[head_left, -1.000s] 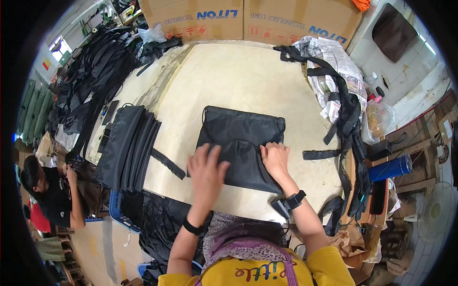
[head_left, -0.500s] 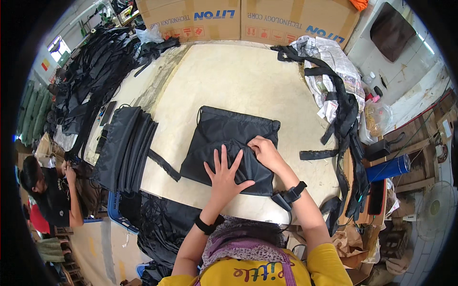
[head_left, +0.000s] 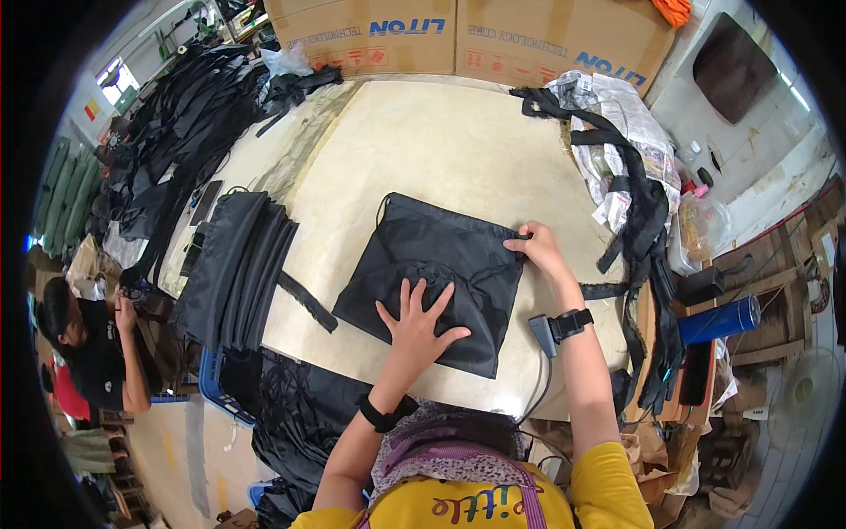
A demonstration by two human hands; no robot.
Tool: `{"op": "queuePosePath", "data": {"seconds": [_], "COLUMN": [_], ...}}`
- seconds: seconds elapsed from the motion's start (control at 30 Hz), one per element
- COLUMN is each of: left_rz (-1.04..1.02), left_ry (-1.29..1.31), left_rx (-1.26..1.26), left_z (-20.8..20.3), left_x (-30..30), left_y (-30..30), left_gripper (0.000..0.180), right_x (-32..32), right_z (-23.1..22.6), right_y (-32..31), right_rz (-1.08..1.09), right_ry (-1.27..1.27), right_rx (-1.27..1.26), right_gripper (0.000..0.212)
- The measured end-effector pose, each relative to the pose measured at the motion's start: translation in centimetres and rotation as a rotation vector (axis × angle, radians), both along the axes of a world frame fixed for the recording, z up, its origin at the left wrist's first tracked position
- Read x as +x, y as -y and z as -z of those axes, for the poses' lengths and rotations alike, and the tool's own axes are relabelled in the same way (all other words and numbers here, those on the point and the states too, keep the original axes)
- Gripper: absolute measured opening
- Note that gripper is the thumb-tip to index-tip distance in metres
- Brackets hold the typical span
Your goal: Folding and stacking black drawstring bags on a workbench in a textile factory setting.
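Observation:
A black drawstring bag [head_left: 421, 227] lies on the pale tabletop in front of me, its lower part rumpled. My left hand [head_left: 416, 326] is spread with fingers apart, lying flat on the bag's lower middle. At the bag's upper right corner, my right hand [head_left: 536, 245] pinches the cloth edge between thumb and fingers. A thin cord loops out at the upper left corner of the bag. To the left stands a stack of folded black bags [head_left: 233, 273], with a frayed black strip [head_left: 307, 301] sticking out beside it.
Cardboard boxes [head_left: 370, 40] line the table's far edge. Black strips [head_left: 648, 203] and newspaper [head_left: 621, 110] lie along the right side, near a blue cylinder [head_left: 718, 320]. Black cloth strips [head_left: 176, 132] heap at the far left. Another person [head_left: 92, 344] sits at the left, beyond a blue crate [head_left: 211, 388].
My right hand has moved up and right, from the bag's right side to its upper right corner. The bag has turned slightly and its right part lies flatter. My left hand stays spread.

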State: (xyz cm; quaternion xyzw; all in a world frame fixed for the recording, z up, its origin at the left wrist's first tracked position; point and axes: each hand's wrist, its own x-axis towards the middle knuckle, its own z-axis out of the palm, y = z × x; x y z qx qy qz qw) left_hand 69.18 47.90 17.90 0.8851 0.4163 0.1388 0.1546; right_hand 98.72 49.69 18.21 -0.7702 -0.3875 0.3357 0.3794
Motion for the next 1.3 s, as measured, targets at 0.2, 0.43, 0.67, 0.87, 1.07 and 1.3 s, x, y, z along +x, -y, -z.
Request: {"op": "queuePosePath", "data": {"seconds": [0.2,0.43,0.67,0.87,1.07,1.3], "left_rz": [0.021,-0.011,0.095,0.214,0.226,-0.009], "left_ry": [0.025,0.069,0.372,-0.208,0.134,-0.034], "left_rx": [0.177,0.168,-0.184,-0.299,-0.638,0.366], "left_z": [0.6,1.1,5.4,-1.5,-11.3,-0.9], "left_x": [-1.1,-1.5,-4.4,-6.6,-8.2,-4.9], "left_y": [1.1,1.5,2.0,1.6,0.6,-3.0], "left_gripper": [0.074,0.073,0.046,0.037,0.034,0.068], "right_x": [-2.3,-9.3,-15.5,-14.2,-13.9,-14.6], "right_z": [-3.3,-9.6,-4.9,-3.3,-3.2,-2.9], "right_y": [1.2,7.4,12.8,13.1,13.4,14.0], "right_rz": [-0.074,-0.825,-1.064,-1.046,-1.031,-1.089], "right_ry": [-0.695,-0.199,0.262,0.259,0.246,0.365], "right_rx": [0.373,0.398,0.505,0.444,0.418,0.391], "right_gripper": [0.024,0.044,0.075,0.059,0.05,0.041]}}
